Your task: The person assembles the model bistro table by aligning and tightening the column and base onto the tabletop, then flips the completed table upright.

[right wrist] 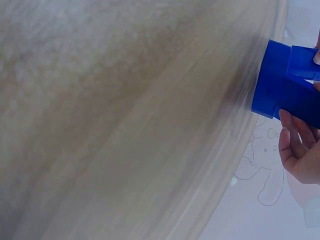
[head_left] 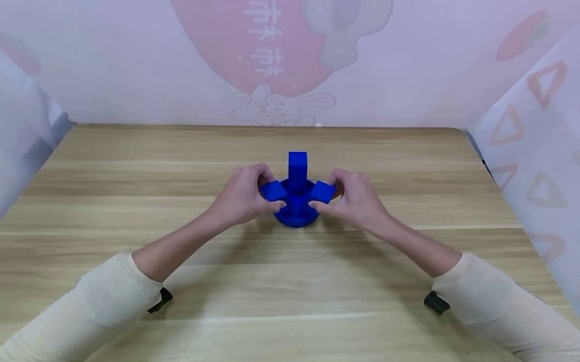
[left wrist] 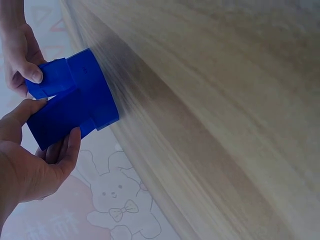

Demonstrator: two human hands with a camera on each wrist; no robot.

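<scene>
A round blue base (head_left: 295, 221), shallow and bowl-like in the head view, stands on the wooden table. Three square-ended blue pieces rise from it. My left hand (head_left: 242, 196) pinches the left blue block (head_left: 273, 191) between thumb and fingers. On the other side, my right hand (head_left: 360, 202) pinches the right blue block (head_left: 323, 191) in the same way. Both blocks lean outward, their lower ends within the base's rim. Behind them the third blue block (head_left: 298, 164) stands upright, untouched. The left wrist view shows the base's smooth curved side (left wrist: 95, 85) with small markings.
The wooden table (head_left: 283, 312) spreads around the base. A pale printed curtain (head_left: 129, 52) with a rabbit drawing hangs along the table's far edge, and more patterned cloth (head_left: 543, 134) hangs at the right. A small black device (head_left: 436, 303) sits under the right sleeve.
</scene>
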